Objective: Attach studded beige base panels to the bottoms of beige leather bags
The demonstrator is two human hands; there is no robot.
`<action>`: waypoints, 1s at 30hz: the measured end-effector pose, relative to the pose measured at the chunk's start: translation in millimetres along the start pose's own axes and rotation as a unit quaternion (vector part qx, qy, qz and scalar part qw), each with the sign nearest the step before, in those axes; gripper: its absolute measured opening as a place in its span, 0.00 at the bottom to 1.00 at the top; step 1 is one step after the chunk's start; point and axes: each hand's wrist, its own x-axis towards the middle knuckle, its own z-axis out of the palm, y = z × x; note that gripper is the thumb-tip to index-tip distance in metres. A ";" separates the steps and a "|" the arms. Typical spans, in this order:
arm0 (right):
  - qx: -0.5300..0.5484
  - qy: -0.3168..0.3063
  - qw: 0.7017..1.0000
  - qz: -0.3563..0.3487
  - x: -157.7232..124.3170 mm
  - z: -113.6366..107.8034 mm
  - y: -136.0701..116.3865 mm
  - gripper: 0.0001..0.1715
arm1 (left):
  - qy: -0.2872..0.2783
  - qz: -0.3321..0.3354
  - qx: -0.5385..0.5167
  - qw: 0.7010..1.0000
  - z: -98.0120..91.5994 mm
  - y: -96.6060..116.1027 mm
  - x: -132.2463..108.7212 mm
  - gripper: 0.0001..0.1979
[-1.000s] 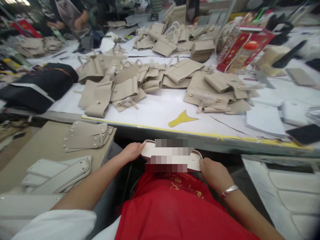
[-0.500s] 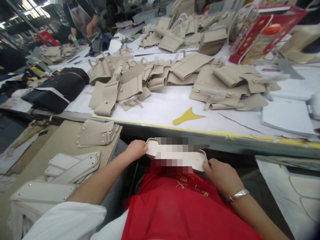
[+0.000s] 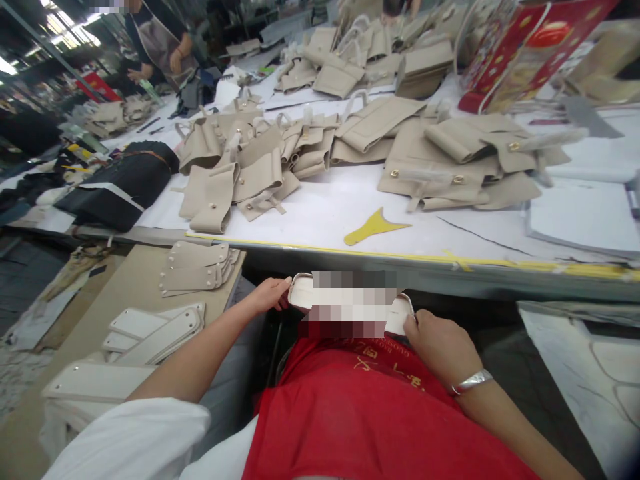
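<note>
Between my hands a pale leather panel (image 3: 302, 293) with rounded ends is stretched out in front of the red apron (image 3: 350, 413). Its middle is blurred out by a mosaic. My left hand (image 3: 274, 293) pinches the left end, while the closed fingers of my right hand (image 3: 443, 343) grip the right end. Left of my left forearm lie loosely stacked off-white panels (image 3: 155, 333) with small metal studs. Beyond them rests a small pile of beige studded pieces (image 3: 197, 267).
Beige bag parts (image 3: 260, 173) cover much of the white worktable (image 3: 310, 213). A yellow template (image 3: 375, 227) lies near its taped front edge. A black bundle (image 3: 125, 180) is at left, a red gift bag (image 3: 535, 60) at back right. A co-worker (image 3: 165, 47) stands far left.
The panel and both hands have shifted slightly left and up, with the grip kept. The view has moved a little. The co-worker's hand at far left has changed position.
</note>
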 end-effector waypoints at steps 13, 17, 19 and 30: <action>0.012 0.017 1.000 0.008 -0.7 0.9 1.5 0.16 | 0.051 0.015 0.081 0.995 -7.9 15.5 5.8 0.12; 0.031 0.028 0.999 0.020 -0.7 1.5 2.2 0.18 | -0.038 0.000 -0.046 0.998 -12.3 1.5 2.5 0.20; 0.041 0.038 0.998 0.020 0.0 2.5 2.8 0.19 | -0.089 -0.005 -0.203 0.975 -11.1 -10.9 3.7 0.21; 0.037 0.010 0.999 0.027 8.0 9.3 4.4 0.21 | -0.110 -0.012 -0.327 0.939 5.1 -35.2 27.6 0.21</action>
